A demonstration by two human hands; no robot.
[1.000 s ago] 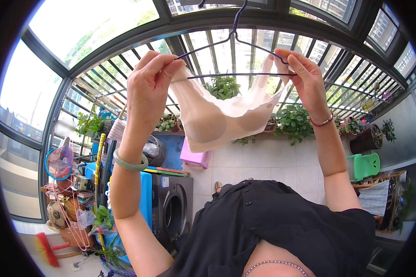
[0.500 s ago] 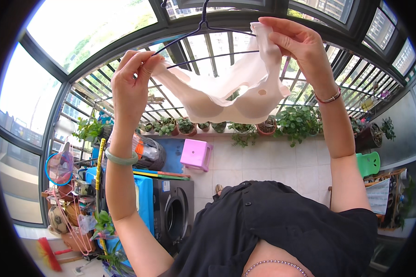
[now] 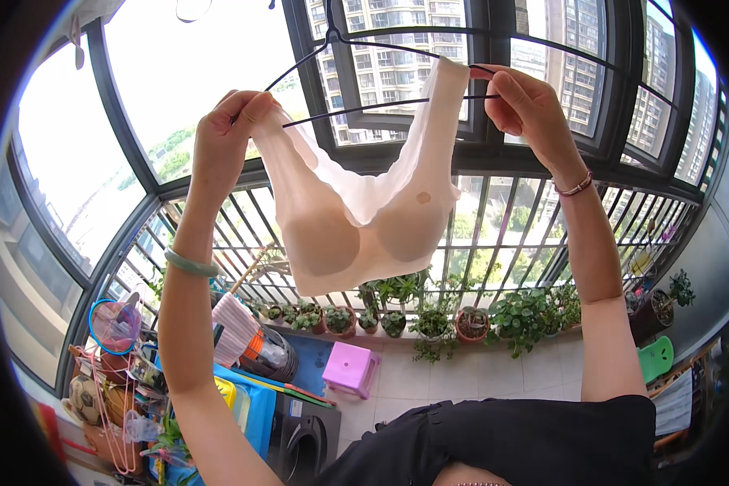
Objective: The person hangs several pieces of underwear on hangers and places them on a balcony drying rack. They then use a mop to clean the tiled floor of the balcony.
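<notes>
Hands, head view: left hand (image 3: pixel 228 134) pinched one strap of a beige bra (image 3: pixel 356 215); right hand (image 3: pixel 526 105) pinched the other strap against a black wire hanger (image 3: pixel 381 50). Bra hung between them, above potted plants (image 3: pixel 470 320) and a pink stool (image 3: pixel 351 368).

- Hands: two, the left hand (image 3: pixel 227 134) and the right hand (image 3: pixel 526 105).
- Hangers: one black wire hanger (image 3: pixel 397 101).
- Garments: one pale beige bra (image 3: pixel 356 202).
- Wrist ornaments: one green bangle (image 3: pixel 190 263); one thin bracelet (image 3: pixel 575 186).
- Stools: one pink stool (image 3: pixel 351 368); one green stool (image 3: pixel 654 356).
- Washing machines: one (image 3: pixel 302 437).
</notes>
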